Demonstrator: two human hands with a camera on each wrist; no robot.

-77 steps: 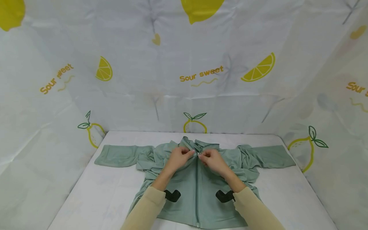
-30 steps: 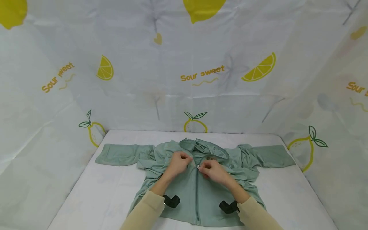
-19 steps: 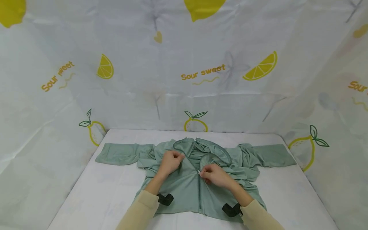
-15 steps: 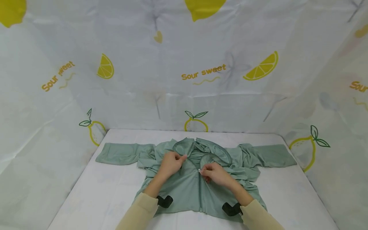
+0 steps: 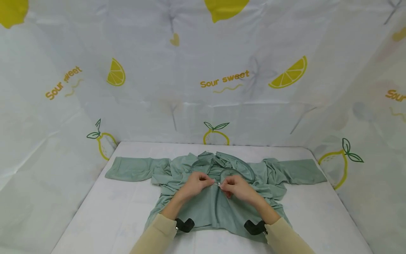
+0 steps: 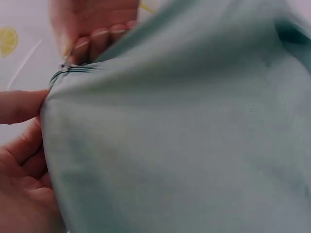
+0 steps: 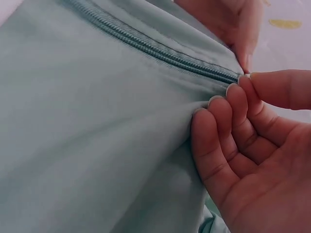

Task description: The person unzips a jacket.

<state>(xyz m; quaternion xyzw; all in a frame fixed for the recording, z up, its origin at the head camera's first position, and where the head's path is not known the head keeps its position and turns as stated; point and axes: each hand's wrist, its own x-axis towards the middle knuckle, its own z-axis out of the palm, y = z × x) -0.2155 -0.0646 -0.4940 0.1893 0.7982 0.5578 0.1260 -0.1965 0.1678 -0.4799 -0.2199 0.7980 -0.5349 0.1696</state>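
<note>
A green zip-up jacket (image 5: 203, 206) lies front up, its collar parted above the zipper slider (image 5: 219, 184). My right hand (image 5: 239, 188) pinches the slider's pull between thumb and forefinger; its other fingers bend against the cloth in the right wrist view. Just left of the slider, my left hand (image 5: 197, 185) pinches the front edge of the jacket with thumb and fingers. Below the slider the zipper (image 7: 155, 51) is joined, and the cloth there is pulled up in a fold. In the left wrist view both hands meet at the zipper edge, where fingertips are partly hidden.
The jacket's left-side sleeve (image 5: 133, 169) and right-side sleeve (image 5: 301, 172) stretch outward across the white table (image 5: 95, 211). A white lemon-print curtain (image 5: 152, 77) hangs behind and at both sides. Black wrist mounts sit by both cuffs.
The slider has come down from the collar with my right hand, and the collar has spread apart. My left hand moved out left, then back beside the slider. The hem has risen.
</note>
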